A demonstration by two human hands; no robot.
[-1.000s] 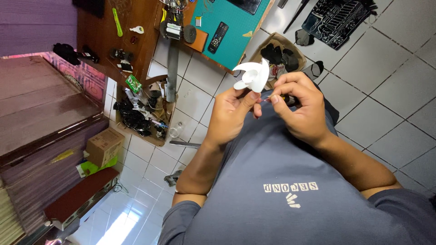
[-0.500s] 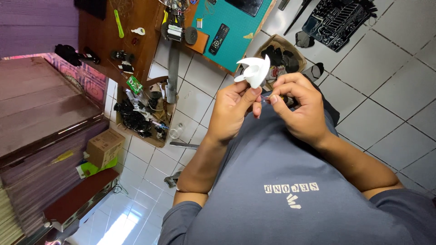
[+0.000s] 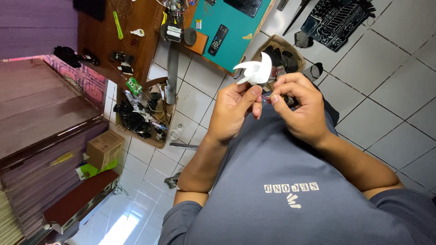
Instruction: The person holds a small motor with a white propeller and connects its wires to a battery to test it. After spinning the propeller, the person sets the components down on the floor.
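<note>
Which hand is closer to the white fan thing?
Left. The left hand holds the white fan at its base. The right hand is just beside and below it, pinching a small part.

white fan propeller (image 3: 255, 71) — held aloft

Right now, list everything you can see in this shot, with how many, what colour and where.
fan blade: one, white, above the left fingertips
small dark part: one, dark, pinched between both hands
cutting mat: one, teal, on the table at top
remote control: one, black, on the mat
cardboard box: one, brown, on the floor at left
left hand: holding the fan blade
right hand: pinching the small dark part
</note>
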